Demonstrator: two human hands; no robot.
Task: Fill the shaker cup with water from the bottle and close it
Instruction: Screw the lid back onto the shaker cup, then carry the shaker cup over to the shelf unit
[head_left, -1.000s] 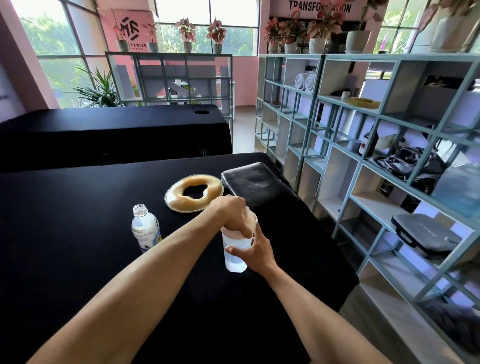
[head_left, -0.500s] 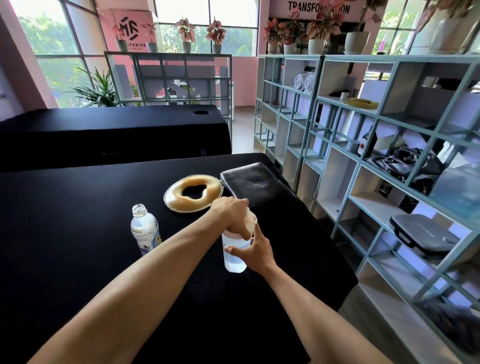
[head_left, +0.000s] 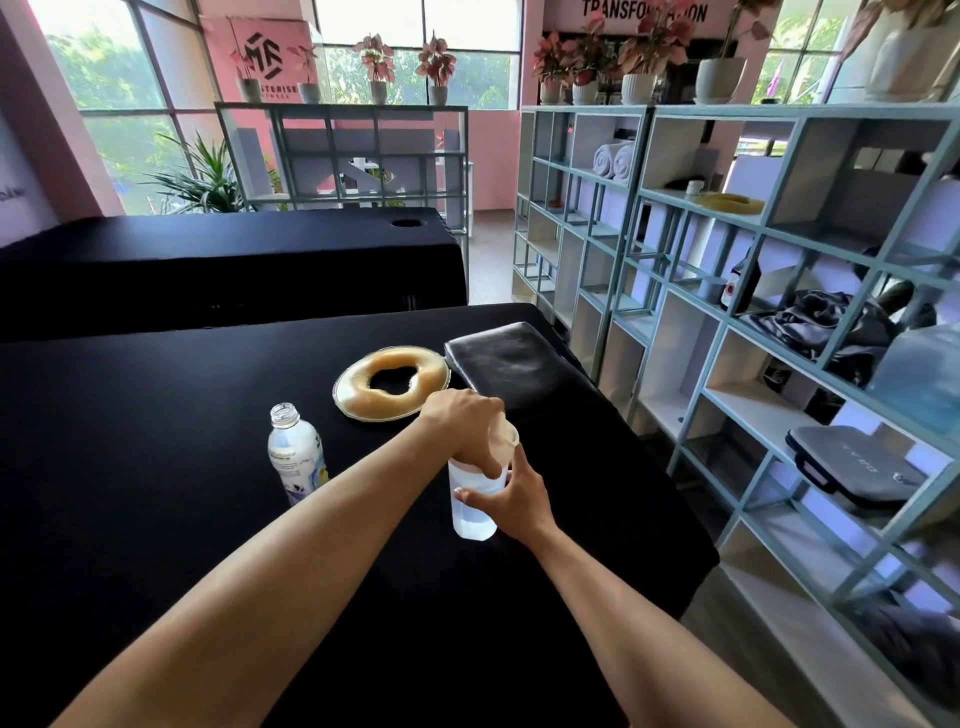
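Left hand (head_left: 462, 426) grips, hiding shaker cup (head_left: 472, 512) lid.

Black table (head_left: 156, 467) with bottle (head_left: 295, 453), shaker cup (head_left: 471, 506), gel ring (head_left: 390, 383), black cushion (head_left: 511, 366).

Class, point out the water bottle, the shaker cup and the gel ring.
Bottle (head_left: 294, 457): head view, on its label.
Shaker cup (head_left: 471, 514): head view, lower clear wall.
Gel ring (head_left: 363, 400): head view, near-left rim.
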